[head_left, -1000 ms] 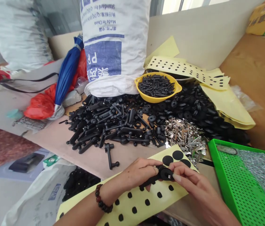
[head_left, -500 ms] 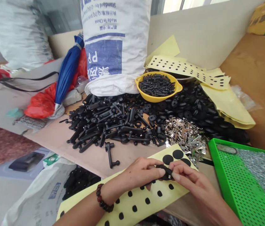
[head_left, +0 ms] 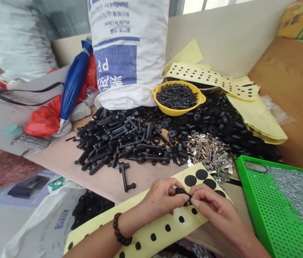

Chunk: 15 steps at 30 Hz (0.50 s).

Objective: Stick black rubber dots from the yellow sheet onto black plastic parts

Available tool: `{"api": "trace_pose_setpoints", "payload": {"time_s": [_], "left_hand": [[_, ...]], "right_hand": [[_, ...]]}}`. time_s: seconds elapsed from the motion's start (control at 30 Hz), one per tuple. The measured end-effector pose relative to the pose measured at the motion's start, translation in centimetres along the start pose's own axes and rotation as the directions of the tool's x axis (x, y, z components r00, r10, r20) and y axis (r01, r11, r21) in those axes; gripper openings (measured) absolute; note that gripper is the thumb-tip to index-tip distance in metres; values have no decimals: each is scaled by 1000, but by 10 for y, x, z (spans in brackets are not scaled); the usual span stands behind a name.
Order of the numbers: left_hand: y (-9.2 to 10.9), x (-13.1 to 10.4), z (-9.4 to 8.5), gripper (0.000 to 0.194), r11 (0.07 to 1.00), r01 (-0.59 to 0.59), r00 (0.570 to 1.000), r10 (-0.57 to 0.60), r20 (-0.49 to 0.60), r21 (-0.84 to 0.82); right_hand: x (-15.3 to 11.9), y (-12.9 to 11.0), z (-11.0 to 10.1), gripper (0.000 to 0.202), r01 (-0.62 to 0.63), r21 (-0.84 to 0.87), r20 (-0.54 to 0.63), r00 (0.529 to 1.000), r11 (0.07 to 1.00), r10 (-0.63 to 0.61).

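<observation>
Between the fingers of my left hand [head_left: 158,199] is a small black plastic part [head_left: 181,192], its exact shape mostly covered. The fingertips of my right hand [head_left: 213,202] are pinched together at the part's right end, where a tiny shiny spot shows. What those fingertips grip is hidden. Both hands are above a yellow backing sheet [head_left: 175,229] with black round and squarish pads on it. Beyond the hands lies a heap of thin metal plates [head_left: 210,152].
Black arm-shaped parts [head_left: 119,139] are piled left of centre, black discs [head_left: 221,118] behind the metal. A yellow bowl [head_left: 178,111] holds black screw-like pieces. A green tray [head_left: 264,211] of small silvery pieces stands at right. A white sack [head_left: 151,53] rises at the back.
The black part has turned a little in my fingers, and my right fingertips have closed in nearer to my left thumb. The whole view has shifted slightly.
</observation>
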<state>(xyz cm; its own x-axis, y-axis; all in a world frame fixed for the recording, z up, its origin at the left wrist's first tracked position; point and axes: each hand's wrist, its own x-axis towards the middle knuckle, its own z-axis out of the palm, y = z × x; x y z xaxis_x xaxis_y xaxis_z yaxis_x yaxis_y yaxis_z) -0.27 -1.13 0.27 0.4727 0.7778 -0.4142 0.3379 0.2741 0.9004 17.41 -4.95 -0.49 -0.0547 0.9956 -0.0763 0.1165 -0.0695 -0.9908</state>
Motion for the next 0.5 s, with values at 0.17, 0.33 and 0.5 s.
{"api": "trace_pose_setpoints", "payload": {"time_s": [0.17, 0.33, 0.5], "left_hand": [[-3, -4, 1, 22, 999, -29, 994, 33, -100, 37], [-2, -8, -1, 22, 998, -61, 988, 58, -141, -17], [3, -13, -3, 27, 983, 1, 989, -28, -148, -183]], "right_hand": [[-9, 2, 0, 31, -121, 111, 11, 993, 986, 120], [-17, 9, 6, 38, -330, 410, 48, 939, 850, 341], [-13, 11, 8, 34, -246, 499, -67, 945, 831, 320]]}}
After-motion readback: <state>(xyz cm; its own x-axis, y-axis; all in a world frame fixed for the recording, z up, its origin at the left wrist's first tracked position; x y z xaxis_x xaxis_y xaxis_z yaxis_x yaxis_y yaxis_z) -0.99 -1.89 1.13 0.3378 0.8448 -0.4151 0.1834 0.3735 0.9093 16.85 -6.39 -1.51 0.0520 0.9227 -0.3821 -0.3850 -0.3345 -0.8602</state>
